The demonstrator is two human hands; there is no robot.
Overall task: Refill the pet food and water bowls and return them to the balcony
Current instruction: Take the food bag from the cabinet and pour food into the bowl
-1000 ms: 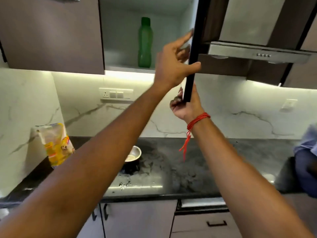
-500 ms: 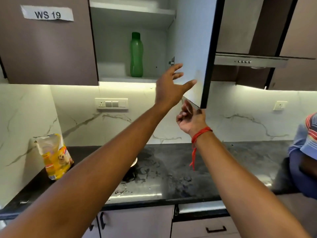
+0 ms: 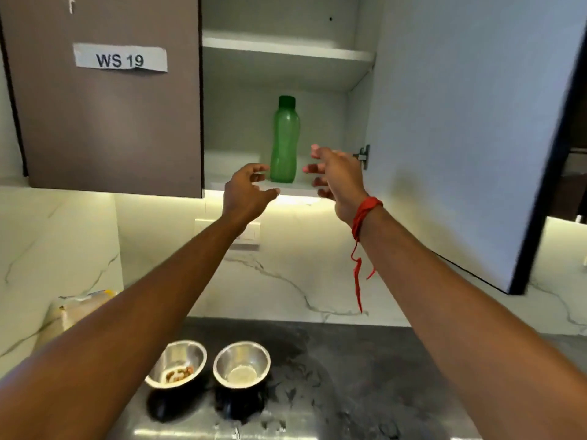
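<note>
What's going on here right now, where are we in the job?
A person is reaching both hands into an open wall cupboard for the green bottle on its lower shelf. The left hand and right hand are open on either side of it, not yet gripping. Two steel bowls sit on the dark counter below: the left bowl holds a little food, the right bowl looks nearly empty.

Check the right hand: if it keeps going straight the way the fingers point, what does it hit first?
Most likely the green bottle. The right hand is open, fingers aimed left and into the cabinet at the bottle's lower body, nothing visible between them. Depth is unclear, so it could pass just in front.
</note>
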